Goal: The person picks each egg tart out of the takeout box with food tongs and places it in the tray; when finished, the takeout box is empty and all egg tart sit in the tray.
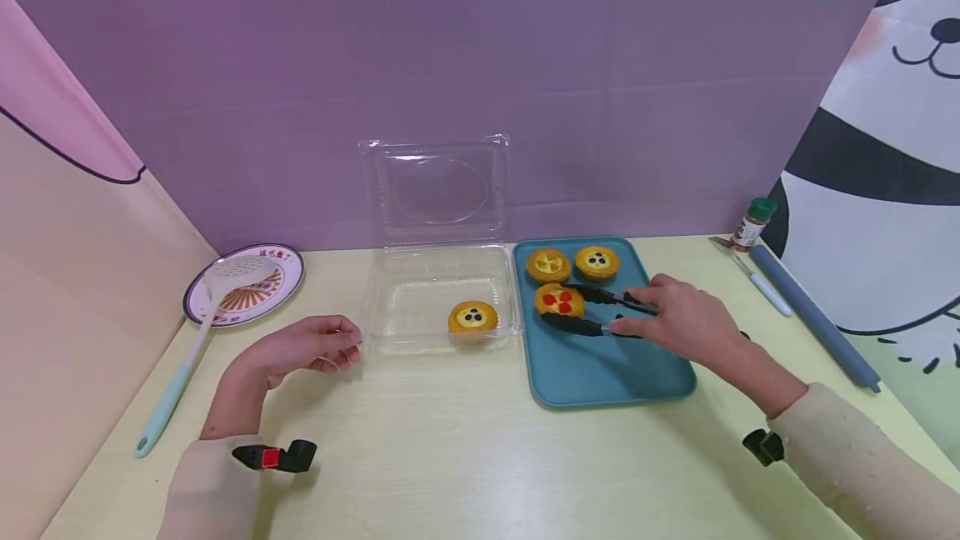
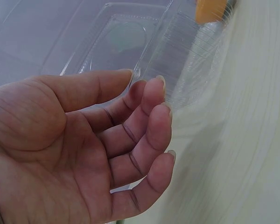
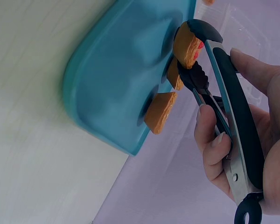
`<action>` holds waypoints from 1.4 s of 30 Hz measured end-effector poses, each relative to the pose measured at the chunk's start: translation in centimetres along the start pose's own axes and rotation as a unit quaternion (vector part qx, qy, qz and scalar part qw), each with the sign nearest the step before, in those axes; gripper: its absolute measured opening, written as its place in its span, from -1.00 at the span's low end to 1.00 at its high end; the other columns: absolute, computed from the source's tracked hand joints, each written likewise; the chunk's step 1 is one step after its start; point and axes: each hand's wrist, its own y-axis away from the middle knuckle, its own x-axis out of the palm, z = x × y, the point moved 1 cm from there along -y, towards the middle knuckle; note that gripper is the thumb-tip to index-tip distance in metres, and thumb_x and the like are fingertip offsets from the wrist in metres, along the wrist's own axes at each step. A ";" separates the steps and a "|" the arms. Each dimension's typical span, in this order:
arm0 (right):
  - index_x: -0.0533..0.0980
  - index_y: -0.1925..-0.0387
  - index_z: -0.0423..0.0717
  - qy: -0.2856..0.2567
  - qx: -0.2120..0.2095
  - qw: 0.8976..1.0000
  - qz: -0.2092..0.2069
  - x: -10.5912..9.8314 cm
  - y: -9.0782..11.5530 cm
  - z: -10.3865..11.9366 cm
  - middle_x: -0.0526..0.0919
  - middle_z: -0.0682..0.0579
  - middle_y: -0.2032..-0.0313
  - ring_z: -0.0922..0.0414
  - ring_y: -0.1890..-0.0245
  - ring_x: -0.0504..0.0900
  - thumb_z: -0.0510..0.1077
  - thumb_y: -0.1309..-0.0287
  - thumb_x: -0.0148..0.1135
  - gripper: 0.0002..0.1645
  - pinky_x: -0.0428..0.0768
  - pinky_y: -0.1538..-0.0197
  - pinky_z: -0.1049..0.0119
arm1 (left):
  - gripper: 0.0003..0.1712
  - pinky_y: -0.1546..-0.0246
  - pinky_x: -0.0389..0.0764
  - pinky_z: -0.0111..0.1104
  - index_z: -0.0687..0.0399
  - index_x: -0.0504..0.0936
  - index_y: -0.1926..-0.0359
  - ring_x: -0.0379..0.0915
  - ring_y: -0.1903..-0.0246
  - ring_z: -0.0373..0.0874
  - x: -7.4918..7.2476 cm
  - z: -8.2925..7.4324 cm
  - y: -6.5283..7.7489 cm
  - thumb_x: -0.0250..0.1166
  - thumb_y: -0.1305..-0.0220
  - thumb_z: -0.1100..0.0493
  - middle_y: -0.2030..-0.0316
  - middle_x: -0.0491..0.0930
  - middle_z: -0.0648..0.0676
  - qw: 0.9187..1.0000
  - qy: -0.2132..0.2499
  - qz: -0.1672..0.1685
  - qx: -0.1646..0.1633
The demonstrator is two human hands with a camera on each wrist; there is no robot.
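Note:
My right hand [image 1: 688, 319] grips black-and-silver tongs [image 3: 231, 102]. The tongs' black tips sit on either side of an egg tart with red pieces on top [image 1: 559, 301], over the blue tray [image 1: 607, 382]. Behind it on the tray are a tart with pale yellow slices [image 1: 548, 265] and one with dark blue dots [image 1: 597, 262]. Beside the left edge of a clear plastic box [image 1: 405, 298], my left hand [image 1: 311, 346] holds nothing, fingers loosely bent and fingertips close to the box's corner. Another blue-dotted tart [image 1: 472, 317] is inside the box, at its front right.
The box's clear lid [image 1: 442, 190] stands raised against the purple backdrop. On the left, a slotted ladle [image 1: 180, 382] leans across a patterned plate [image 1: 288, 265]. Far right are a green-capped jar [image 1: 752, 223], a small knife [image 1: 761, 282] and a blue-grey rod [image 1: 817, 319].

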 end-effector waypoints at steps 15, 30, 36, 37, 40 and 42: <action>0.54 -0.24 -0.14 0.005 0.000 1.000 0.005 0.1 0.0 0.2 0.62 -0.21 -0.03 0.11 0.37 0.59 0.36 -0.09 0.35 -0.14 0.48 0.47 0.25 | -0.62 0.12 0.60 -0.27 0.37 0.45 0.01 0.55 0.24 -0.08 0.0 0.2 -0.1 0.15 -0.48 0.07 0.25 0.62 0.08 1.000 0.003 0.001 0.000; 0.54 -0.25 -0.13 0.001 0.005 1.000 0.010 0.2 -0.1 0.2 0.61 -0.23 -0.06 0.09 0.34 0.61 0.38 -0.08 0.35 -0.12 0.49 0.47 0.25 | -0.63 0.13 0.60 -0.28 0.36 0.46 0.02 0.55 0.24 -0.07 0.0 0.2 -0.1 0.15 -0.49 0.07 0.24 0.62 0.10 1.000 0.004 0.003 0.002; 0.53 -0.25 -0.15 0.000 0.004 1.000 0.007 0.2 -0.1 0.2 0.61 -0.24 -0.05 0.09 0.36 0.60 0.37 -0.08 0.36 -0.12 0.48 0.48 0.26 | -0.63 0.13 0.60 -0.28 0.37 0.45 0.02 0.56 0.25 -0.08 -0.1 0.2 -0.1 0.14 -0.49 0.07 0.25 0.62 0.09 1.000 0.003 0.003 0.001; 0.53 -0.25 -0.15 0.000 0.004 1.000 0.007 0.2 -0.1 0.2 0.61 -0.24 -0.05 0.09 0.36 0.60 0.36 -0.08 0.36 -0.12 0.48 0.49 0.27 | -0.63 0.13 0.60 -0.28 0.37 0.45 0.02 0.56 0.25 -0.08 -0.1 0.2 -0.1 0.14 -0.49 0.07 0.25 0.62 0.09 1.000 0.003 0.003 0.001; 0.53 -0.25 -0.15 -0.001 0.005 1.000 0.007 0.2 -0.1 0.2 0.61 -0.24 -0.04 0.10 0.37 0.60 0.36 -0.08 0.37 -0.12 0.48 0.49 0.27 | -0.63 0.13 0.60 -0.27 0.37 0.45 0.02 0.55 0.25 -0.09 0.0 0.2 -0.1 0.14 -0.49 0.07 0.25 0.62 0.08 1.000 0.003 0.003 0.001; 0.53 -0.25 -0.15 -0.001 0.006 1.000 0.009 0.2 -0.2 0.2 0.60 -0.25 -0.04 0.10 0.36 0.60 0.36 -0.08 0.37 -0.11 0.48 0.49 0.27 | -0.63 0.13 0.60 -0.27 0.37 0.45 0.02 0.55 0.25 -0.08 0.0 0.2 -0.1 0.14 -0.49 0.07 0.25 0.61 0.08 1.000 0.002 0.003 0.002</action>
